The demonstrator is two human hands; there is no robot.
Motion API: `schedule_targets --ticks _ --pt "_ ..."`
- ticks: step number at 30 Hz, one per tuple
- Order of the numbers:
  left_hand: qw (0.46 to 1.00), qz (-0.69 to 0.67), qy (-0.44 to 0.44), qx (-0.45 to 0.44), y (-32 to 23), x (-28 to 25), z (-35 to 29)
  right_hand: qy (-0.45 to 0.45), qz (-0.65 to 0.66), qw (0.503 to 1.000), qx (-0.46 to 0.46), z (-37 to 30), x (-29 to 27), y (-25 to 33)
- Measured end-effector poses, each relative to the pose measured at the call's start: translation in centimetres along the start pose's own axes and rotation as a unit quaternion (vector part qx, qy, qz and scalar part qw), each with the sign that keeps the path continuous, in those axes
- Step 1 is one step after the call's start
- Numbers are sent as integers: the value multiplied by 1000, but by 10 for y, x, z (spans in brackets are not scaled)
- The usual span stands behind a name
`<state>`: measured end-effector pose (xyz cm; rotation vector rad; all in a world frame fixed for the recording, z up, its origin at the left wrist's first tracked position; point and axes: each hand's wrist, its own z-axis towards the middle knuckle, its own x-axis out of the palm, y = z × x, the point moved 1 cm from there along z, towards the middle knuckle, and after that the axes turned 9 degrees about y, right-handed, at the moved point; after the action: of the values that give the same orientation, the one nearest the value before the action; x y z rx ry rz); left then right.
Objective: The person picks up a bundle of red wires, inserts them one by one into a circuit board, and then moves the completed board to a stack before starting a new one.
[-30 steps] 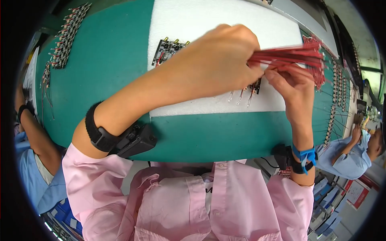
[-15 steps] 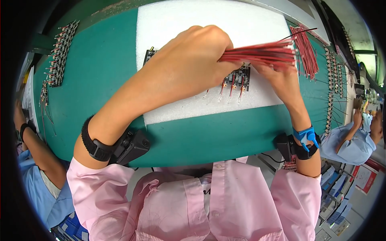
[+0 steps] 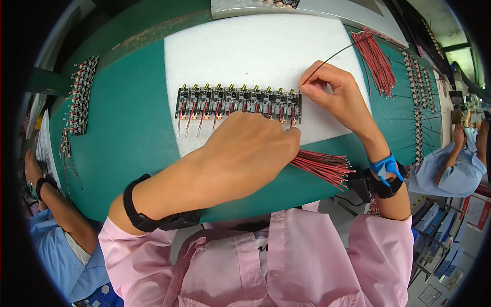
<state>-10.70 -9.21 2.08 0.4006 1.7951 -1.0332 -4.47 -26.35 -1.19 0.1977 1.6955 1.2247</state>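
A row of small black circuit boards [image 3: 223,95] with brass-coloured connectors along the far side lies on a white foam sheet [image 3: 240,48]. Short red wires hang from the near side of the boards. My left hand [image 3: 250,146] is closed around a bundle of red wires [image 3: 327,168], whose loose ends fan out to the right; this hand covers the near middle of the row. By the row's right end, thumb and index finger of my right hand [image 3: 338,94] pinch a thin black wire [image 3: 328,59]. From there the wire curves up to the right.
A second pile of red wires [image 3: 376,64] lies right of the foam on the green mat [image 3: 128,112]. More boards with wires stand in rows at the far left [image 3: 84,97] and far right [image 3: 418,102]. Co-workers in blue sit on both sides.
My hands have separated. The left came nearer to me with the red bundle, uncovering much of the board row; the right now pinches the black wire apart from the bundle.
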Motion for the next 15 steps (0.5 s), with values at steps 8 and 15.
schedule_targets --ticks 8,15 --pt "1000 9 16 -10 -1 -3 2 6 25 999 -21 1 0 -3" --pt "1000 11 11 -13 0 0 3 2 22 999 -32 3 1 -4"
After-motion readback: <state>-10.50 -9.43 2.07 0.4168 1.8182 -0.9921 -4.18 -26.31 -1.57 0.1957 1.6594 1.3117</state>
